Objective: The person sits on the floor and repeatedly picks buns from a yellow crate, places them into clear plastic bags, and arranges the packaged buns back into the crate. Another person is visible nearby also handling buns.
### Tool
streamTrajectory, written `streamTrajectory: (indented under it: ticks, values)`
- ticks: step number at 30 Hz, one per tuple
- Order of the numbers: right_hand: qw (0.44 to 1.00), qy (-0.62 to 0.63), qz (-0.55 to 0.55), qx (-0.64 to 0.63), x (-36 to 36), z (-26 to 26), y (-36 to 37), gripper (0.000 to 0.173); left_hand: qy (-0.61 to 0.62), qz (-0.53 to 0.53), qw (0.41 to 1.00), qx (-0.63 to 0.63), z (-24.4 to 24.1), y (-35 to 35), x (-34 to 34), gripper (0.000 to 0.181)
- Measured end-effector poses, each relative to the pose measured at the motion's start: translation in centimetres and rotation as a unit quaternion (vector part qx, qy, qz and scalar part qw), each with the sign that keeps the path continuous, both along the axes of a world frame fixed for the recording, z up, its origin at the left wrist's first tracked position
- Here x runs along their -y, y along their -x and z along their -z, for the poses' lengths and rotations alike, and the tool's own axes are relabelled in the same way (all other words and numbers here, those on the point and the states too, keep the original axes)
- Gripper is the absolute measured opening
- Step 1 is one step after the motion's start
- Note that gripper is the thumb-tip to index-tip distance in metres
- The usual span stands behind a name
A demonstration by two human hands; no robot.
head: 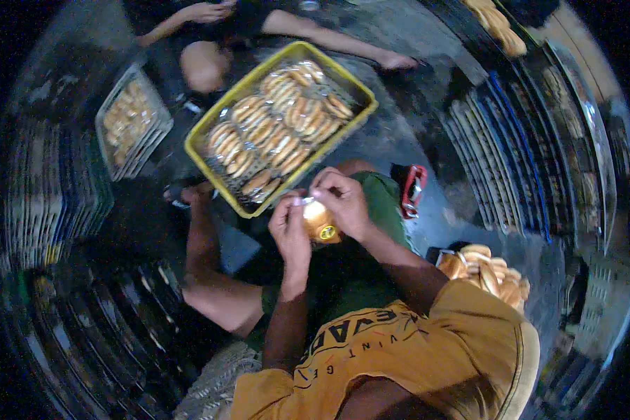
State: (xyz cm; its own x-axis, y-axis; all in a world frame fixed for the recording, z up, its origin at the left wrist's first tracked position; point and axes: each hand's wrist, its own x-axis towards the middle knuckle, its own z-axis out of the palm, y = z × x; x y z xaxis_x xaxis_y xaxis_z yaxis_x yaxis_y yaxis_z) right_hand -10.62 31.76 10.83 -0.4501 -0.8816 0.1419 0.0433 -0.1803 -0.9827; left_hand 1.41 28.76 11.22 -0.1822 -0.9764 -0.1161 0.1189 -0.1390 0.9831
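Observation:
Between my two hands is a round bun in a clear plastic bag (320, 220) bearing a yellow round print. My left hand (289, 220) pinches the bag's gathered top from one side, thumb and fingers closed on it. From the other side my right hand (344, 197) pinches the same top edge. Just beyond them stands a yellow plastic crate (281, 197), tilted in view, holding rows of bagged round buns (278, 126). Unbagged buns (485, 273) are piled beside my right arm.
A red-handled tool or stapler (413, 191) lies on the floor to the right. Another person's legs (325, 39) are behind the crate. Stacked crates (58, 194) rise at left, beside a pale crate of small baked pieces (128, 121). More stacked trays (496, 157) stand at right.

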Motion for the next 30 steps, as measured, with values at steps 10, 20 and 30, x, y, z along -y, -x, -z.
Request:
streamTrajectory:
  ticks: [10, 20, 30]
  values:
    - [0.903, -0.302, 0.304, -0.025, -10.8, 15.9, 14.0, 0.027, 0.02, 0.04, 0.995, 0.094, -2.7, -0.6, -1.2, 0.03]
    - [0.91, -0.314, 0.214, 0.165, -23.0, 29.3, 14.4, 0.021, -0.034, 0.051, 0.992, 0.106, -1.8, -2.0, -0.3, 0.023]
    - [0.777, -0.596, 0.107, -0.172, -23.9, 27.8, 14.9, 0.035, 0.005, 0.061, 0.983, 0.171, -3.2, -0.8, -0.7, 0.025]
